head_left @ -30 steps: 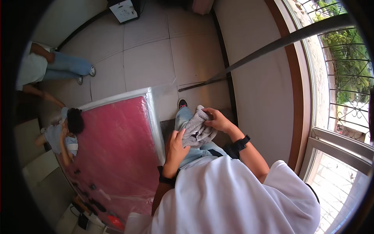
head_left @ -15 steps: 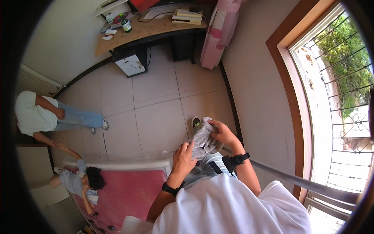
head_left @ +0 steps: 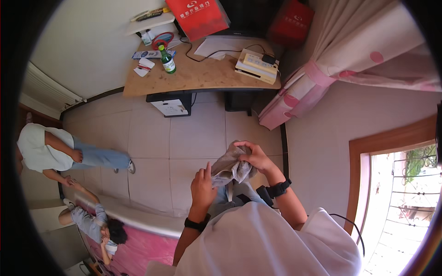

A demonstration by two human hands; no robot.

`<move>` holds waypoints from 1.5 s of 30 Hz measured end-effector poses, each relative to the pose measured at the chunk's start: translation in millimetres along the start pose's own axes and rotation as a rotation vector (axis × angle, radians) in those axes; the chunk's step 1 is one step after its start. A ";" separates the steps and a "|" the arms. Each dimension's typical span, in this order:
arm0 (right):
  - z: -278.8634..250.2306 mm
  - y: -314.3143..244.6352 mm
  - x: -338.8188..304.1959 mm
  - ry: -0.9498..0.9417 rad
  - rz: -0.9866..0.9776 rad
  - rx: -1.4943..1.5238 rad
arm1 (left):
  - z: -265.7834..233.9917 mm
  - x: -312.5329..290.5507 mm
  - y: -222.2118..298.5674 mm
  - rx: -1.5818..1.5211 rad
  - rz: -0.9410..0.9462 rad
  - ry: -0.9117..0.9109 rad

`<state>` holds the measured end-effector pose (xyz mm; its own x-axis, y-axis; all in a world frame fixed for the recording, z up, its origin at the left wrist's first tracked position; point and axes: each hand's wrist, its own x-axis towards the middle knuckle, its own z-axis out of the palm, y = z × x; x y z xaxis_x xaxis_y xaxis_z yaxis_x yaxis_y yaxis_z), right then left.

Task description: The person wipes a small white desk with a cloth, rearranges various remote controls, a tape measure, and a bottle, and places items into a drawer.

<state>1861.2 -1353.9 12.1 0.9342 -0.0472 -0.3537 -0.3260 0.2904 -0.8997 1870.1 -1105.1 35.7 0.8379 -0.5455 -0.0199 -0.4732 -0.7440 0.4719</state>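
the fingers [head_left: 243,148] of the right hand [head_left: 255,158] curl closed over the top of a crumpled grey cloth [head_left: 230,166], pinching a fold of it, while the fingers [head_left: 207,171] of the left hand [head_left: 203,187] press against the cloth's left edge, thumb and forefinger raised and the rest bent in; how firmly the left hand grips cannot be told. the cloth hangs bunched between both hands, in front of the person's chest and above the tiled floor [head_left: 184,138], not resting on anything. each wrist carries a black band, the left wristband [head_left: 197,224] and the right wristband [head_left: 278,188], and a white shirt [head_left: 258,244] fills the lower edge of the view

further out, a wooden surface [head_left: 202,73] stands against the wall, bearing a green bottle [head_left: 168,60], a cream-coloured power strip box [head_left: 257,64], papers and a black cable. a red bag [head_left: 198,16] stands at its back edge. a pink-and-white curtain [head_left: 331,60] is gathered at the right, beside a wood-framed window [head_left: 396,184]. at the left, another person in a white top and jeans [head_left: 60,152] is near a pink mattress [head_left: 133,250], and a second person [head_left: 94,223] leans over it
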 end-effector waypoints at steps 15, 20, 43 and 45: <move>-34.1 -66.8 86.3 0.067 0.110 -0.126 | -82.3 246.2 -64.7 -0.104 0.475 0.452; -24.4 -88.4 137.9 0.210 0.104 -0.150 | -74.0 277.1 -40.9 0.009 0.934 0.454; -38.3 -71.0 113.6 0.267 -0.085 0.759 | 70.7 280.0 -78.9 -1.427 -0.267 -0.895; -40.6 -65.5 104.2 0.318 -0.100 0.765 | 66.2 288.3 -66.0 -1.489 -0.242 -0.863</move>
<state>1974.0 -1416.6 23.7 0.8307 -0.3412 -0.4399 0.0518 0.8342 -0.5491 2124.8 -1238.8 -59.6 0.2373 -0.8859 -0.3987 0.6814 -0.1407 0.7182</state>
